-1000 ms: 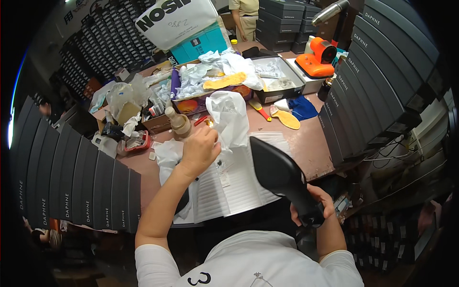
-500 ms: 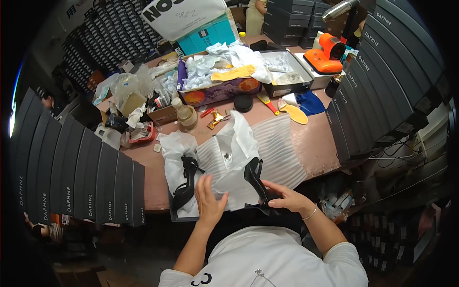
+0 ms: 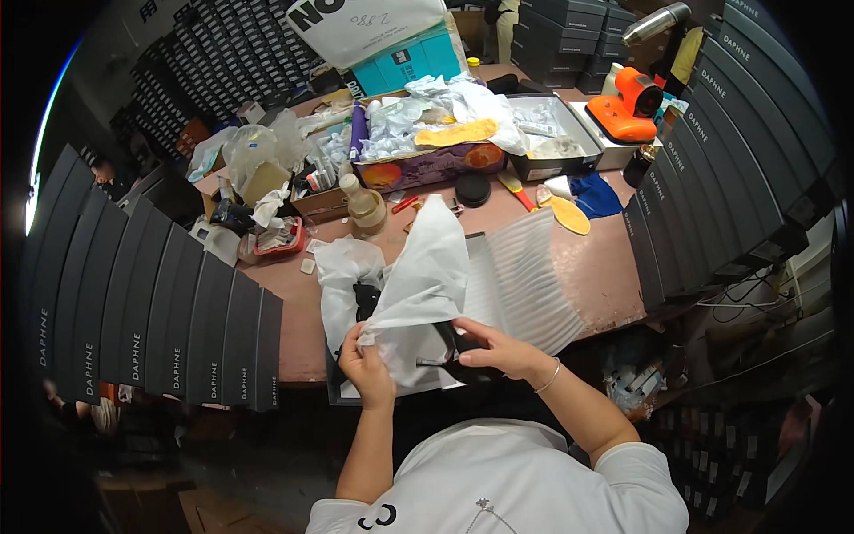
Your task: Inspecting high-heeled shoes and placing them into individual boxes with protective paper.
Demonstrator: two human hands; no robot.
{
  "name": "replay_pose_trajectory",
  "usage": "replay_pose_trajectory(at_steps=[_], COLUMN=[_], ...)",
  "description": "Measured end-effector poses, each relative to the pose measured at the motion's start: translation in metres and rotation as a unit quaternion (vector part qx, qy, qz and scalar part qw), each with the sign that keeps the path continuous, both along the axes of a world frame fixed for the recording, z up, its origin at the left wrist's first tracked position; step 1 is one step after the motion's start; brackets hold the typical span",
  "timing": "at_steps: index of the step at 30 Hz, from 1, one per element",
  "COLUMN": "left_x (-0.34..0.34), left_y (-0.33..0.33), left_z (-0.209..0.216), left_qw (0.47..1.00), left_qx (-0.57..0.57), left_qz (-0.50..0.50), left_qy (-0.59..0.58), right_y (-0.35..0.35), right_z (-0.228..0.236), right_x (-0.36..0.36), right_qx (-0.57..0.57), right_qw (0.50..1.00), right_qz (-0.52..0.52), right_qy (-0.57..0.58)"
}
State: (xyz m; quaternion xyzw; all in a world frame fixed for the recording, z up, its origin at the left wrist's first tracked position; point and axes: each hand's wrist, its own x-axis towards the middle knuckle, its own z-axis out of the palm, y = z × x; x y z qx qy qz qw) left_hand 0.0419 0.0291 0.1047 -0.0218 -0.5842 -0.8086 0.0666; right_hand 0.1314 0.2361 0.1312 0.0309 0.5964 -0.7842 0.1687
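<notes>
Just now, taking the middle of the white tissue paper (image 3: 422, 267) as the clock's centre, the left hand (image 3: 366, 367) sits at seven o'clock, pinching the sheet's lower corner between thumb and fingers. At four o'clock the right hand (image 3: 500, 350), a bracelet (image 3: 549, 376) on its wrist, has thumb and forefinger parted around a black shoe (image 3: 455, 343), which lies at five o'clock, partly covered by the paper. How firmly those fingers grip, I cannot tell.

Between eight and nine o'clock, another black shoe (image 3: 366, 298) shows beside the sheet, mostly hidden. A ribbed foam sheet (image 3: 538, 276) spreads at three o'clock over the pink table (image 3: 609, 276). Farther out, a bottle (image 3: 365, 209) stands at eleven, a round black tin (image 3: 472, 190) lies at one, and a yellow insole (image 3: 571, 216) at two, near a blue cloth (image 3: 596, 196). Grey shoe boxes (image 3: 160, 311) line up at nine.
</notes>
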Motion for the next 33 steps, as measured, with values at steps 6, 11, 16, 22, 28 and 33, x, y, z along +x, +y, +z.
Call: replay_pose_trajectory(at_steps=[6,11,16,22,28,33], left_x=[-0.007,-0.005,0.057,0.090,0.083,0.034], left_y=[-0.035,-0.016,0.011,0.005,-0.022,-0.043], left_z=[-0.011,0.053,0.060,0.039,0.046,0.001], left_qw=[0.814,0.900,0.822,0.848,0.884,0.922], left_qx=[-0.500,-0.354,-0.320,-0.267,-0.265,0.213], left_qz=[-0.088,-0.126,-0.201,-0.332,-0.280,-0.131], left_qy=[0.282,0.222,0.426,0.315,0.264,-0.296], right_y=[-0.009,-0.027,-0.076,-0.070,-0.075,-0.107], right_z=[-0.018,-0.002,-0.029,-0.030,0.002,-0.026], right_x=[0.008,0.001,-0.029,-0.059,-0.043,-0.038], right_qx=[-0.063,-0.189,0.070,0.070,0.370,0.300], right_qw=[0.996,0.982,0.958,0.969,0.874,0.920], right_qz=[0.044,0.022,-0.190,-0.211,-0.198,-0.107], right_qy=[-0.038,-0.004,0.203,0.106,0.243,0.228])
